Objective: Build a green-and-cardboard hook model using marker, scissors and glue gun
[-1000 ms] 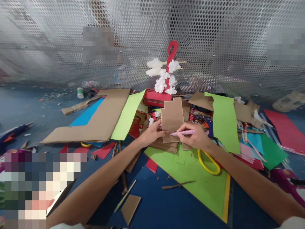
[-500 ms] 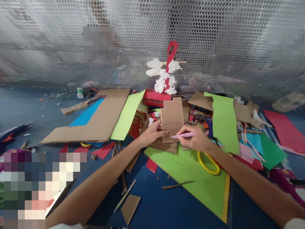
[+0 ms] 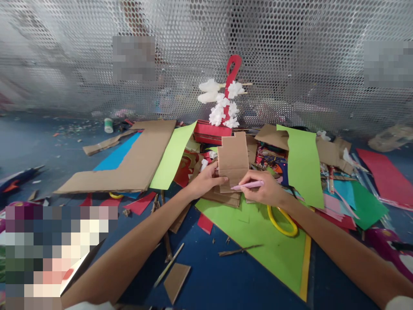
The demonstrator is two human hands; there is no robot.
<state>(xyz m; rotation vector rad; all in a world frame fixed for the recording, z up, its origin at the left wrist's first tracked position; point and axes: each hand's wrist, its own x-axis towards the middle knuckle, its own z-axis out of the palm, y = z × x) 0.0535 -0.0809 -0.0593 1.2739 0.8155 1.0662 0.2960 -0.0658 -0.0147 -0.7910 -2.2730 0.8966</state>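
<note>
A notched piece of brown cardboard (image 3: 232,159) lies on a stack of cardboard pieces at the middle of the blue table. My left hand (image 3: 206,181) presses its lower left edge, fingers closed on it. My right hand (image 3: 263,188) is closed round a pink pen (image 3: 248,185), whose tip rests on the lower part of that cardboard. Under my right wrist lie yellow-handled scissors (image 3: 282,219) on a light green sheet (image 3: 258,241).
Behind the cardboard stands a red box with a red hook shape and white paper flowers (image 3: 222,103). A large L-shaped cardboard (image 3: 135,163), green strips (image 3: 303,163), coloured paper scraps, sticks (image 3: 237,251) and a small cardboard piece (image 3: 176,282) litter the table. A perforated metal screen (image 3: 290,51) closes the back.
My right hand with the pink pen has slid slightly down and left across the cardboard. My left hand has stayed put.
</note>
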